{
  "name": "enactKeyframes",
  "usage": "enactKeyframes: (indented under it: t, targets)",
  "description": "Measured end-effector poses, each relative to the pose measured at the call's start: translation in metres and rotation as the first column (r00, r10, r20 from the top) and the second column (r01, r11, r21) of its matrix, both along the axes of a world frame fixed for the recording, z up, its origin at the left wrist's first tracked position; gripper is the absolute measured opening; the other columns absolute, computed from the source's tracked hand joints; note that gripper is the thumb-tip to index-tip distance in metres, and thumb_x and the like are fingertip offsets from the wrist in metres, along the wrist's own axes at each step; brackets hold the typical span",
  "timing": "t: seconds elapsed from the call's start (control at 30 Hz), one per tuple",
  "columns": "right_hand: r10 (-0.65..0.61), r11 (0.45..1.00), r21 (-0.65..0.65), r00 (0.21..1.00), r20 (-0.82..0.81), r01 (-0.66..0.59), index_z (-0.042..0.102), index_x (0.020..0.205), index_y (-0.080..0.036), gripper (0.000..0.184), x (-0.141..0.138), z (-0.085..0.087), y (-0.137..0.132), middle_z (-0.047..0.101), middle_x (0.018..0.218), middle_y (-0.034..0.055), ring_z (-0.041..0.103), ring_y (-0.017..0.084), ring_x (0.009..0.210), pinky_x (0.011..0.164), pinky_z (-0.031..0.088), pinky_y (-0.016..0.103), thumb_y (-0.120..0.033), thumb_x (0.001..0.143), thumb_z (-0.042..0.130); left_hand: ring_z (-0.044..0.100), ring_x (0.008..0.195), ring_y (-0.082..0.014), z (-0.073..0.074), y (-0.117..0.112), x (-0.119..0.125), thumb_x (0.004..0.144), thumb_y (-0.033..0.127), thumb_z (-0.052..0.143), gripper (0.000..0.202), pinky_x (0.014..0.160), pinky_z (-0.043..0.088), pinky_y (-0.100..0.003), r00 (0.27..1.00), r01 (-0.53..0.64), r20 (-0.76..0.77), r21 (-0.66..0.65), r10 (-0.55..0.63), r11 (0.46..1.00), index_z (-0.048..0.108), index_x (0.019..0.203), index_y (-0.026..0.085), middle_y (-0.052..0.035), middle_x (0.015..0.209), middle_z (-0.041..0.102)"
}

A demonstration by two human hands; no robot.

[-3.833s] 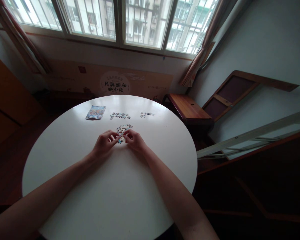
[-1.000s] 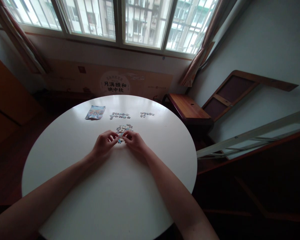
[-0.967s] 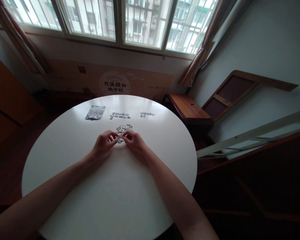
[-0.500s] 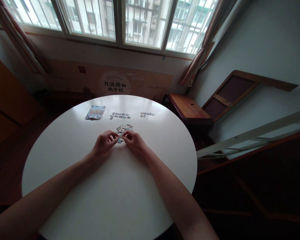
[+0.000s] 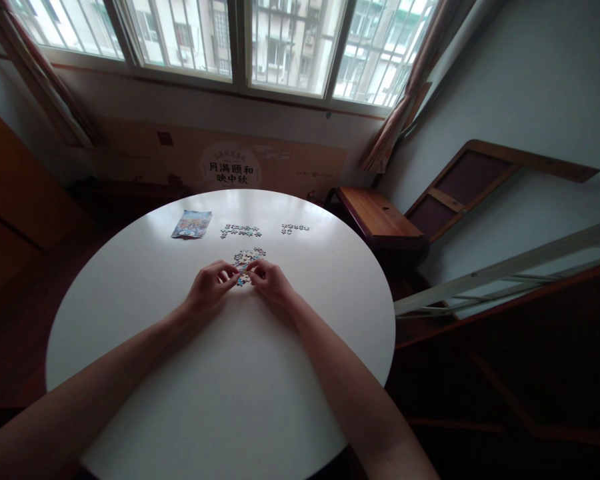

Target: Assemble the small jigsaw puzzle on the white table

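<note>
A small heap of jigsaw puzzle pieces [image 5: 250,255] lies on the round white table [image 5: 220,387]. At its near end, my left hand [image 5: 212,283] and my right hand [image 5: 269,279] face each other with thumbs and forefingers pinched. Each pinch appears to hold a puzzle piece; the pieces are tiny and partly hidden by the fingertips. Below the fingers, a few more pieces rest on the tabletop. Farther back are a larger spread of puzzle pieces [image 5: 241,231] and a smaller group of pieces [image 5: 295,229] to its right.
A colourful picture sheet or packet [image 5: 192,224] lies at the table's back left. Behind the table's right side stands a wooden bench or stool [image 5: 380,212]. A folding wooden chair-like frame [image 5: 460,187] leans on the right wall, and barred windows [image 5: 290,47] run along the back.
My right fingertips have shifted very slightly, with a small gap between the two hands. The pieces and the sheet keep their places; the view has moved a touch.
</note>
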State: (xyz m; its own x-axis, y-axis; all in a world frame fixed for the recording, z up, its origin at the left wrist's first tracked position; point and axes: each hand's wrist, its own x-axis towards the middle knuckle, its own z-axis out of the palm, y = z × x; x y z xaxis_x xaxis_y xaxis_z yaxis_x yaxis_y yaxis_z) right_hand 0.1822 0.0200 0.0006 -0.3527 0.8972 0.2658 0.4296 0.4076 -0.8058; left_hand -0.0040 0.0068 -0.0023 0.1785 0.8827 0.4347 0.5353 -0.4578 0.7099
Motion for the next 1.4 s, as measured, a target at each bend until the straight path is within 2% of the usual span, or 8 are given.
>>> enactKeyframes:
  t: [0.63, 1.13, 1.4]
  targets:
    - [0.003, 1.0, -0.001, 1.0, -0.002, -0.003, 0.064, 0.1, -0.019, 0.025, -0.0004, -0.0005, 0.0004, 0.055, 0.06, -0.0038, 0.047, 0.009, 0.055, 0.057, 0.034, 0.02, -0.022, 0.081, 0.049, 0.056, 0.054, -0.0101, -0.0025, 0.0005, -0.0002, 0.076, 0.044, 0.064, 0.028, 0.048, 0.045, -0.021, 1.0, 0.01, 0.01, -0.009, -0.01, 1.0, 0.063, 0.075, 0.016, -0.0031, 0.076, 0.062]
    - [0.009, 1.0, -0.009, 1.0, 0.005, -0.009, 0.064, 0.106, -0.02, 0.029, -0.0002, 0.0008, 0.0001, 0.056, 0.061, -0.0036, 0.048, 0.009, 0.056, 0.058, 0.035, 0.02, -0.022, 0.081, 0.05, 0.057, 0.053, -0.0104, -0.0062, 0.0018, -0.0009, 0.074, 0.046, 0.065, 0.031, 0.048, 0.046, -0.021, 0.999, -0.017, 0.032, -0.029, 0.018, 0.999, 0.063, 0.082, 0.016, -0.0022, 0.074, 0.063]
    - [0.011, 1.0, -0.002, 1.0, 0.004, -0.011, 0.064, 0.108, -0.02, 0.03, 0.0005, 0.0009, -0.0002, 0.056, 0.062, -0.0034, 0.048, 0.009, 0.057, 0.058, 0.035, 0.02, -0.023, 0.082, 0.05, 0.056, 0.053, -0.01, -0.0065, 0.0027, -0.0006, 0.075, 0.045, 0.063, 0.03, 0.048, 0.047, -0.022, 0.999, 0.007, 0.032, -0.007, -0.007, 1.0, 0.067, 0.084, 0.017, -0.0042, 0.079, 0.063]
